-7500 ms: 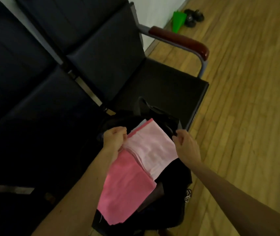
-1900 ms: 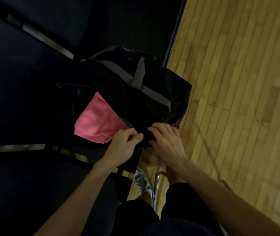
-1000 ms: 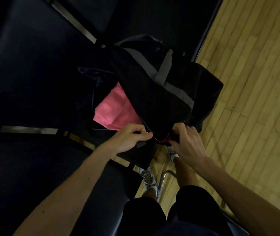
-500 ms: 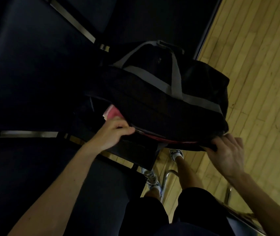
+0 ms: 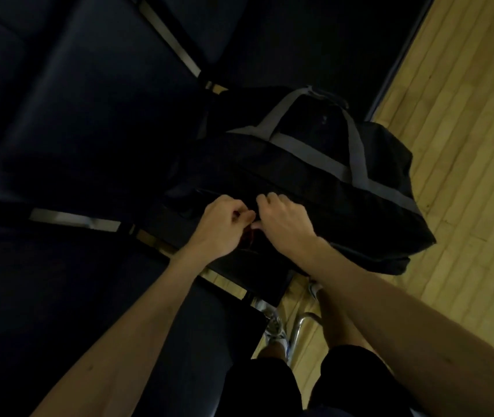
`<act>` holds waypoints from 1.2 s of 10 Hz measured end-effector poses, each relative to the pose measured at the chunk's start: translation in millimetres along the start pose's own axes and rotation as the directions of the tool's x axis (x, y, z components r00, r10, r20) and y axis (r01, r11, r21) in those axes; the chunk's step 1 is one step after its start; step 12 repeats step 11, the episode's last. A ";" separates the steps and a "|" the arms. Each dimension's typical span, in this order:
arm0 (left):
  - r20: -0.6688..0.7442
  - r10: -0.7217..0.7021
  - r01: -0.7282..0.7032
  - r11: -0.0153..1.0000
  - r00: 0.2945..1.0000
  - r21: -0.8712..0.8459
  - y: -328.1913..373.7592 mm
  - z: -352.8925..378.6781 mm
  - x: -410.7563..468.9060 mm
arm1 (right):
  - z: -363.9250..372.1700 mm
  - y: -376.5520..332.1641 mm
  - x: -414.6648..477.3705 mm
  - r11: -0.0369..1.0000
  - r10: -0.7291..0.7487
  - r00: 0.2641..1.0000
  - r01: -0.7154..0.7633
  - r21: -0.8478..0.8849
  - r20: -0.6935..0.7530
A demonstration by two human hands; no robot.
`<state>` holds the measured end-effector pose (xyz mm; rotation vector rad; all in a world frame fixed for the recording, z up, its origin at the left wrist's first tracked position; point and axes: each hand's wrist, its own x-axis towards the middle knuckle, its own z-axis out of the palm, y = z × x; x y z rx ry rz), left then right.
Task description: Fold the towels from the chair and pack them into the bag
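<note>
The left grip [image 5: 221, 227] is clenched, thumb and forefinger pinching something small at the top seam of the bag [image 5: 314, 188]; what it pinches is too small to make out. The right grip [image 5: 284, 224] sits just beside it, almost touching, with fingers curled down over the bag's black fabric and grasping it at the same seam. In the narrow gap under the two grips a dark reddish sliver [image 5: 250, 236] shows, too dim to identify. The bag lies on its side across a dark chair seat [image 5: 89, 130], its grey straps [image 5: 308, 149] running over the upper face and looping at the far end. Its right end hangs past the seat edge, above the wooden floor [image 5: 465, 145]. A pale metal strip [image 5: 74, 219] of the seat frame runs to the left of the grips. Both bare forearms reach in from the lower edge, and below them are dark shorts [image 5: 269, 386] and a light shoe [image 5: 274, 326] on the floor.
</note>
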<state>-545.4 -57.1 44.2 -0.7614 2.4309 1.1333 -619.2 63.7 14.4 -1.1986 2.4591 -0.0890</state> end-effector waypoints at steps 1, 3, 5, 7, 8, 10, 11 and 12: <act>-0.122 -0.012 0.017 0.999 0.992 0.042 -15.6 -5.9 3.4 | -1.8 9.7 5.5 0.991 -0.126 0.990 0.128 -0.032 0.058; -0.371 -0.098 0.215 0.933 0.923 0.289 -103.4 -89.9 29.7 | -1.8 42.0 2.0 0.961 -0.262 0.965 0.263 0.080 -0.027; -0.546 -0.187 0.381 0.885 0.817 0.267 -96.6 -119.6 88.8 | -22.7 29.0 35.2 0.930 -0.311 0.885 0.359 0.082 -0.347; -0.813 -0.222 0.426 0.904 0.538 0.035 -39.8 -211.4 131.0 | -101.5 7.3 103.0 0.888 -0.357 0.724 0.458 0.025 -0.591; -0.772 -0.336 0.451 0.890 0.540 -0.071 -33.3 -224.8 130.9 | -102.2 -6.7 123.2 0.895 -0.340 0.738 0.445 0.040 -0.583; -0.552 -0.337 0.372 0.927 0.763 -0.052 -52.9 -192.5 63.2 | -59.2 -22.2 119.3 0.922 -0.338 0.931 0.357 0.151 -0.139; -0.499 -0.360 0.357 0.928 0.788 -0.106 -59.7 -174.9 10.6 | -52.1 -22.0 102.3 0.940 -0.339 0.916 0.318 0.124 0.215; -0.499 -0.360 0.357 0.928 0.788 -0.106 -59.7 -174.9 10.6 | -52.1 -22.0 102.3 0.940 -0.339 0.916 0.318 0.124 0.215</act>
